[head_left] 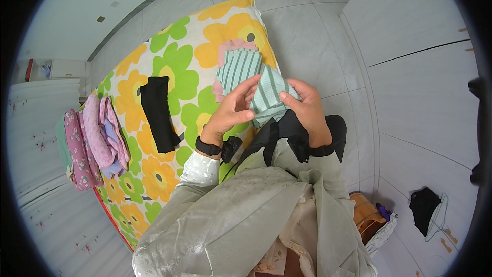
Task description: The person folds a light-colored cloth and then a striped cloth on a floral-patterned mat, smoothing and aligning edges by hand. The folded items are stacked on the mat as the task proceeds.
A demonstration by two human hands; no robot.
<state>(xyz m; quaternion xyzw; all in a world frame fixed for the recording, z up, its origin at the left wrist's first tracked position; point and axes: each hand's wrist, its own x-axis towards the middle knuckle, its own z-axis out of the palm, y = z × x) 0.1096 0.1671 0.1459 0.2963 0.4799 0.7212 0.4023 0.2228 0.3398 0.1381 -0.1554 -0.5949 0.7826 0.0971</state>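
Observation:
A light green garment with darker green stripes (270, 94), partly folded, is held up between my hands, just above my lap. My right hand (309, 109) pinches its right side, thumb on top and fingers behind. On the left side, my left hand (237, 103) grips the cloth's edge with curled fingers, its thumb lying lower along the edge. Just beyond, a similar folded striped piece (240, 67) lies on pink cloth (226, 50) on the bed. Farther left is a long folded black garment (159, 115). What kind of garment the striped cloth is, I cannot tell.
The bed (177, 69) has a cover with large yellow and green flowers. Folded pink and floral bedding (97, 138) lies at its left edge. White cabinets (415, 87) stand on the right. A wooden bucket (366, 215) and a black garment by a hanger (424, 209) are at lower right.

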